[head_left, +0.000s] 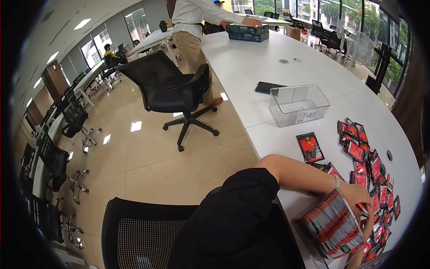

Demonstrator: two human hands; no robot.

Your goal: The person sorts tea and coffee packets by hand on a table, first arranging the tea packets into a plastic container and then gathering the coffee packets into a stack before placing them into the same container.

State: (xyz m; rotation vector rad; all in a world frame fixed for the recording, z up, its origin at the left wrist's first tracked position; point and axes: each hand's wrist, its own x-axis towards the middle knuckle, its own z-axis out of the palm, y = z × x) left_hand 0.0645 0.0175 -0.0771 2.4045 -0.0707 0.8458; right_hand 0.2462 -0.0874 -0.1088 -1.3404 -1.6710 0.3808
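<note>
A clear plastic bin packed with red-and-white coffee sachets (331,224) stands at the near table edge, tilted in my view. My left hand (356,196) reaches over the bin's far side, its fingers curled round a red sachet. Close against it is my right hand (368,224), fingers bent and partly hidden behind the bin; what they hold cannot be made out. Loose red sachets (356,150) are scattered in a heap just beyond both hands. A larger black-and-red coffee packet (310,148) lies flat by my left forearm.
An open clear bin (299,107) and a black phone (270,87) sit farther up the white table (264,60). At the far end another person (190,22) touches stacked dark boxes (247,33). Black office chairs (168,85) stand left of the table.
</note>
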